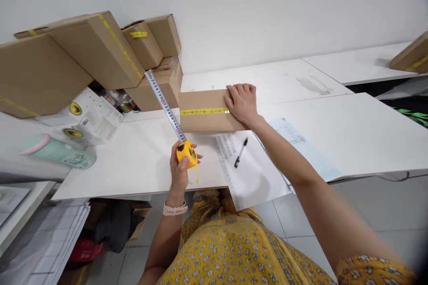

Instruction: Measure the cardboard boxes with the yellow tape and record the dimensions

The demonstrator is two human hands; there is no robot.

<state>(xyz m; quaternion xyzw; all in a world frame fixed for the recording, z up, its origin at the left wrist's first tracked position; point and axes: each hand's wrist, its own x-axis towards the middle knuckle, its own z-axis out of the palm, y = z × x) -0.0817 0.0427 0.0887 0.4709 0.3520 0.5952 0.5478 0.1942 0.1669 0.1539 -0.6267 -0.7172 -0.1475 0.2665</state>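
Both hands work at the flat brown cardboard box (203, 111), which lies lengthwise across the white table (351, 129). The right hand (242, 104) presses on the box's right end, its grip open and holding nothing. Just before the box's left end, the left hand (180, 169) has its grip closed around the yellow tape measure case (186, 152), whose blade (163, 100) runs away past that end.

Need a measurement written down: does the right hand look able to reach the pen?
Probably yes: right hand lies open on the box, and the pen sits uncovered nearby on the sheet.
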